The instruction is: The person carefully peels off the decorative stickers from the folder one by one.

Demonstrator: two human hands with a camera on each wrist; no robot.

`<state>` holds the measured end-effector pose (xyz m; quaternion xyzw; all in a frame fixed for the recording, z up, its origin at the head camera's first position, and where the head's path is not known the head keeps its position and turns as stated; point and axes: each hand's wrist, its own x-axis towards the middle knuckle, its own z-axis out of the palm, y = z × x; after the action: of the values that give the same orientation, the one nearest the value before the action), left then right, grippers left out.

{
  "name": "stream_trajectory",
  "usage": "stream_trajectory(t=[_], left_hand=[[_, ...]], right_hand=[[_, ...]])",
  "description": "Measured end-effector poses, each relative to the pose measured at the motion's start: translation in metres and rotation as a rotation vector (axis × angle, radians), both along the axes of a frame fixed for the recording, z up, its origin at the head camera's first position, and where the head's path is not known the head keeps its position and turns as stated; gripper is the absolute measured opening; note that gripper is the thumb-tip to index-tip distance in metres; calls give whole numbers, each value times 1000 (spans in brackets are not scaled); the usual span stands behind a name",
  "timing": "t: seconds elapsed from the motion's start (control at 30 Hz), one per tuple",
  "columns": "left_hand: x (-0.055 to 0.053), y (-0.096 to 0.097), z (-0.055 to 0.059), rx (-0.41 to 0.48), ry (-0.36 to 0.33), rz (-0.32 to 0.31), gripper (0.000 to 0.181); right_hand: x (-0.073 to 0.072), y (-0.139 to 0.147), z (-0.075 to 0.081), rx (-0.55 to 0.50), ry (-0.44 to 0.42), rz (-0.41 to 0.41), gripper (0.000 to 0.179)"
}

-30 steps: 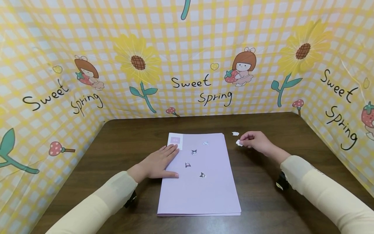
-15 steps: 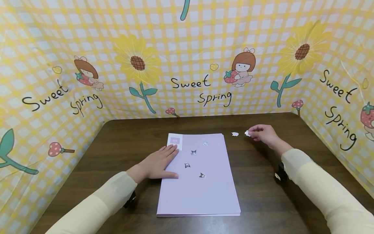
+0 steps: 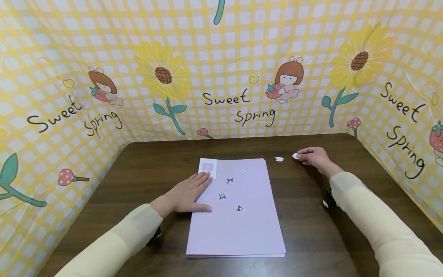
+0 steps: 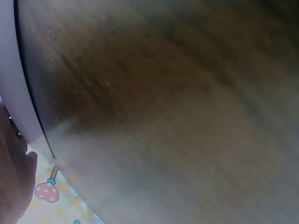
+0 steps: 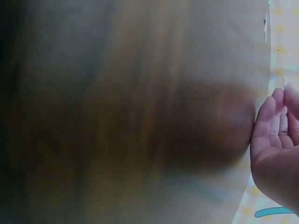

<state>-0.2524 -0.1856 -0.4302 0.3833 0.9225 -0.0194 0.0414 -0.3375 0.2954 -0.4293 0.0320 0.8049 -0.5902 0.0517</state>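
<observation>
"Right hand (image 3: 315, 158): holding anything?"

"Yes, pinching a small white piece (image 3: 295, 156) at its left tip; whether that touches the bench (image 3: 308, 223) I can't tell"

"What's beside it?"

"Second white piece (image 3: 279, 159), just to the left, much nearer this hand than the left hand (image 3: 188, 193), which lies flat over the left edge of the lilac paper (image 3: 249, 234)"

"And that paper?"

"Left and nearer the camera, long axis running toward the bench's back"

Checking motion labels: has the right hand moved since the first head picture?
Yes: the right hand shifted rightward and farther back, judged against the lilac paper.
</observation>
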Motion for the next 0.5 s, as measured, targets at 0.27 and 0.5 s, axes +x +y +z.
stream_trajectory(t=[0.27,0.5], left_hand=[[0,1,1,8,-8,3,107],[0,1,0,-1,-14,13,108]], right_hand=[[-4,0,-2,12,22,7,36],[-7,-3,-4,86,29,9,30]])
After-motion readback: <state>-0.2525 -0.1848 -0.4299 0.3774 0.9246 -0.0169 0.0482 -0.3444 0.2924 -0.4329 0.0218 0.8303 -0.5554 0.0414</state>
